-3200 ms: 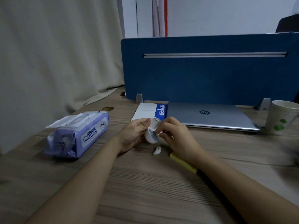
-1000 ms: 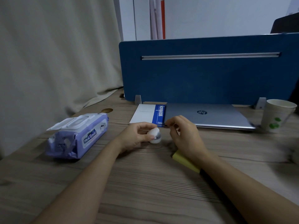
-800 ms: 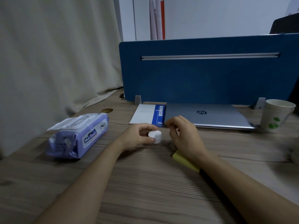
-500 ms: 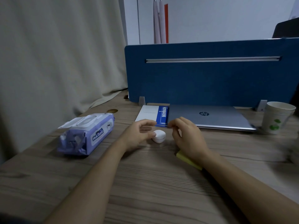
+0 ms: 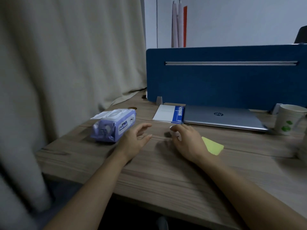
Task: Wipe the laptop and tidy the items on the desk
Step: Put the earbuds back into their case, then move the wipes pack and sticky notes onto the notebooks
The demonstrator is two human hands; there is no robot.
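A closed silver laptop lies against the blue divider, with a white and blue notebook touching its left side. A purple pack of wet wipes sits at the left of the desk. My left hand hovers just right of the pack, fingers spread and empty. My right hand is curled over a small white earbud case, which shows only between thumb and fingers. A yellow sticky note lies by my right wrist.
A paper cup with green dots stands right of the laptop. The blue divider closes the back of the wooden desk. A beige curtain hangs along the left. A blurred object sits at the right edge.
My left hand has let go of the white earbud case and opened. My right hand has closed over the case. The view has pulled back and tilted down, showing the desk's near edge.
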